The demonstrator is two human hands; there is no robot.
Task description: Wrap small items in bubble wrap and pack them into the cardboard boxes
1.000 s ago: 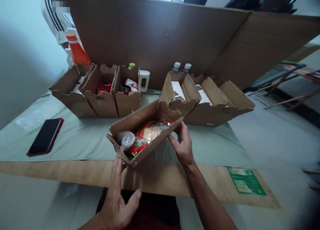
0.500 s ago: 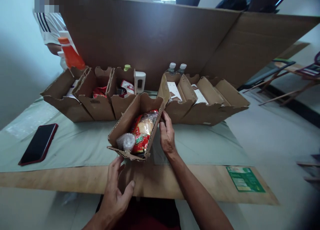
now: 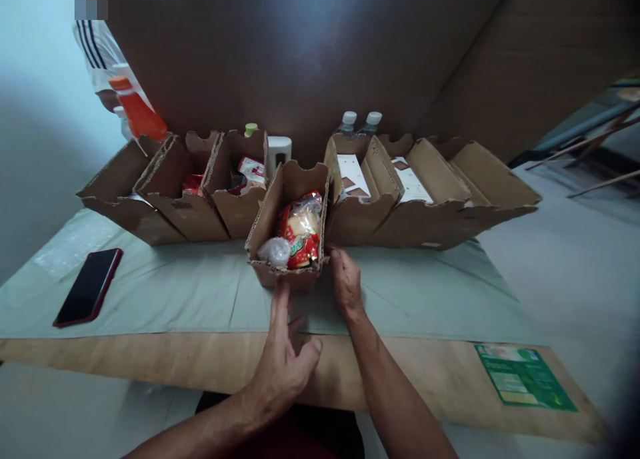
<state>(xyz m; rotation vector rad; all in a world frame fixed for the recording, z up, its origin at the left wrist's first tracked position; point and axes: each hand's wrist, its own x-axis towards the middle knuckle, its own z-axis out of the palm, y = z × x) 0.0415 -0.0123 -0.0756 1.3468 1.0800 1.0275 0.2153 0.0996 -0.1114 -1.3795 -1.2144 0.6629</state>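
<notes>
The small open brown cardboard box [image 3: 290, 229], which half a second earlier had sat skewed and nearer the table's edge, now stood square in the gap of the row of matching boxes, so the line read as unbroken. Inside that box lay a red-and-yellow snack packet in clear wrap [image 3: 299, 229] and a crinkled clear plastic bundle [image 3: 274, 250]. The right hand [image 3: 345, 282] rested against the box's near right corner, fingers loosely curled, gripping nothing that I could see. The left hand [image 3: 285, 359] hovered just in front of the box, fingers spread and empty, one fingertip about touching its front wall.

Left of the box stood three filled brown cartons [image 3: 170, 192]; right of it, three more with white cards inside [image 3: 425, 189]. Behind the box rose a tall brown cardboard sheet [image 3: 320, 52], two clear bottles [image 3: 360, 122] at its foot. Far left of the box lay a dark phone in a red case [image 3: 89, 286] on the pale grey-green table cover [image 3: 190, 289] (a co-worker's striped sleeve [image 3: 95, 42] and an orange bottle [image 3: 136, 109] showed beyond the cartons).
</notes>
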